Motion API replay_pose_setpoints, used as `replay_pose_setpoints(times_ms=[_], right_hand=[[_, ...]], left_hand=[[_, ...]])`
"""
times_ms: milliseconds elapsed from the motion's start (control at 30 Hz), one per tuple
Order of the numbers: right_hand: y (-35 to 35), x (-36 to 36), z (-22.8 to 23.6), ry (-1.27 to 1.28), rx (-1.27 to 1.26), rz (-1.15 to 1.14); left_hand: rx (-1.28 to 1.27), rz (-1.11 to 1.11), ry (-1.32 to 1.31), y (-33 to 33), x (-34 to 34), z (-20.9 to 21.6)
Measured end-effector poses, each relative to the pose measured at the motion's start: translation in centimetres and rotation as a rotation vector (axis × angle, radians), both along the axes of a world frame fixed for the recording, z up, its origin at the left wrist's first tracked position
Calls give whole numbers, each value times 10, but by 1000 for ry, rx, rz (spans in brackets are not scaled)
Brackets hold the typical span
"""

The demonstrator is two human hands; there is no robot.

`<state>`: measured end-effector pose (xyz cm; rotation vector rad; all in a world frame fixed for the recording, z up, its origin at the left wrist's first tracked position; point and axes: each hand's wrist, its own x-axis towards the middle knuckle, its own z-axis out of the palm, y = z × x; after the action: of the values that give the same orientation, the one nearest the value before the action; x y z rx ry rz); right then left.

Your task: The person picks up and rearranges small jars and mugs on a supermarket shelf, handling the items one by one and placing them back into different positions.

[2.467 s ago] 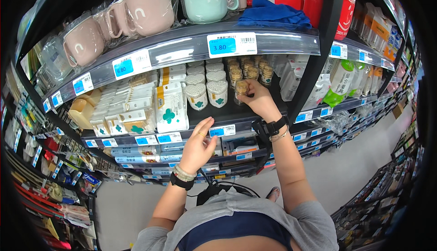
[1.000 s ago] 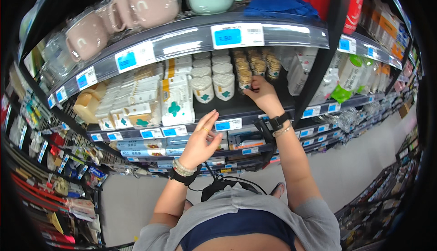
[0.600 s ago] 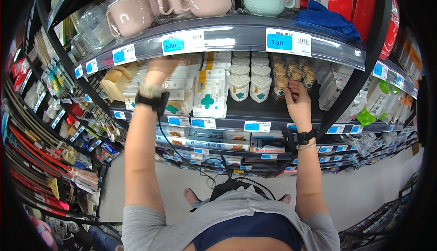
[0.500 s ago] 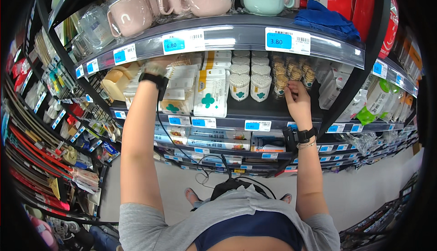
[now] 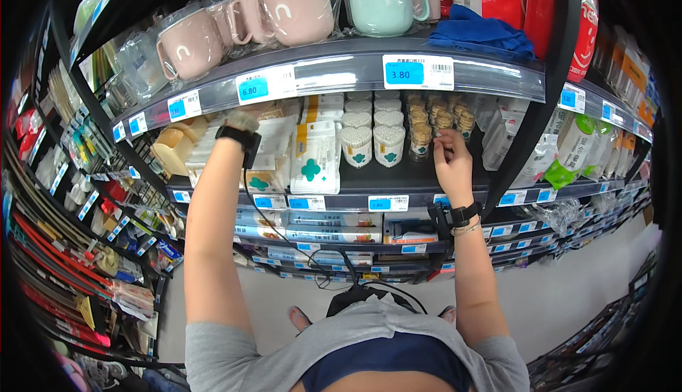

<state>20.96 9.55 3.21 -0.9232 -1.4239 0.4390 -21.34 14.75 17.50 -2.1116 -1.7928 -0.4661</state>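
My left hand reaches into the shelf under the upper ledge, over a row of flat white packets. Its fingers are blurred and partly hidden by the ledge and wrist, so their hold does not show. My right hand is raised at the front of the small clear jars with tan tops, thumb and fingers curled together beside them. What is between those fingertips, if anything, is hidden. Left of the jars stand white tubs of cotton swabs. A white pouch with a green mark leans beside them.
Above, a ledge with price labels carries wrapped pink mugs, a mint mug and a blue cloth. A black post rises right of my right hand. A black cable hangs from my left wrist.
The shelf has shifted left and slightly down in view. My right hand stays by the jars, its fingers a little more curled. My left hand remains over the packets.
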Motion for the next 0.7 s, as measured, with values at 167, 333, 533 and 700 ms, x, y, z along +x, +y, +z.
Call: replay_pose_setpoints(times_ms=[167, 333, 533, 700], right_hand=[[-5, 2, 1, -3, 33, -42], [-9, 3, 4, -8, 72, -21], [-23, 5, 13, -135, 239, 9], [-46, -3, 14, 125, -46, 471]], left_hand=[[63, -116, -482, -63, 41, 2], [-134, -464, -1373, -137, 102, -40], [-237, -664, -1635, -143, 174, -106], [-310, -878, -1739, -124, 222, -147]])
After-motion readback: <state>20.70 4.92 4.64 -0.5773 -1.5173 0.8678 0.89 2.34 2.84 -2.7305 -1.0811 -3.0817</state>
